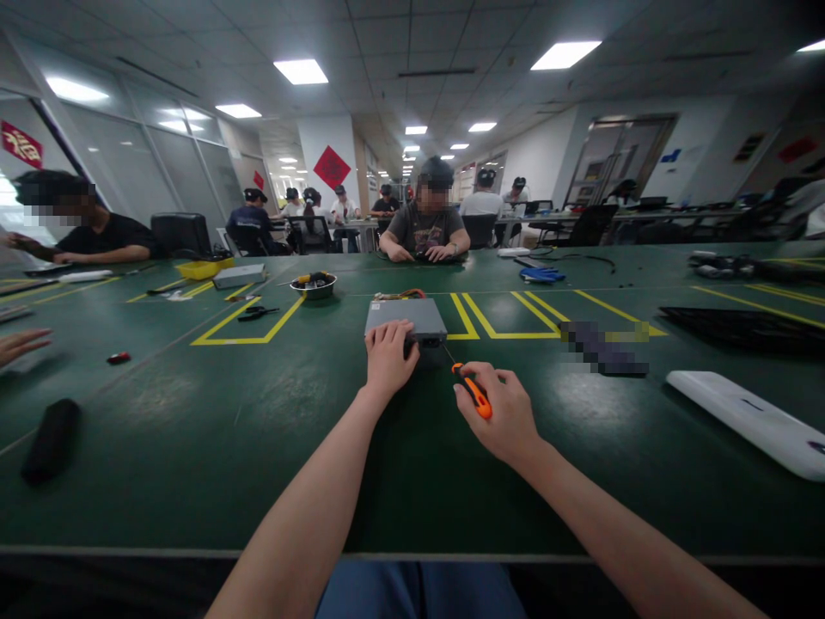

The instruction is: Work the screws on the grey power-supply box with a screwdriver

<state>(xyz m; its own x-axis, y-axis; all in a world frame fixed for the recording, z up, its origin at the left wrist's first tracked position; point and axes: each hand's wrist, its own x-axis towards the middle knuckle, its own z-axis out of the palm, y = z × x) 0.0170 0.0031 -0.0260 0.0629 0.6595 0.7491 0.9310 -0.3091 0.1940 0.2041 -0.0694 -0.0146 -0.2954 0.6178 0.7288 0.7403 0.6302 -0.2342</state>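
A grey metal computer power supply [418,318] lies flat on the green table in front of me, its cable bundle [406,294] at the far side. My left hand [390,354] grips its near left part, fingers over the top and thumb at the front face. In my right hand [499,408] is an orange and black screwdriver [475,394]. Its thin shaft points up and left to the front right corner of the power supply. Whether the tip sits in a screw is too small to tell.
Beyond the power supply stand a metal bowl [314,288] with a yellow-handled tool, black pliers [258,313] and a grey box [240,275]. A white device [748,421] lies to the right, a black case [51,440] to the left. A person sits opposite; another person's hand [22,346] reaches in at left.
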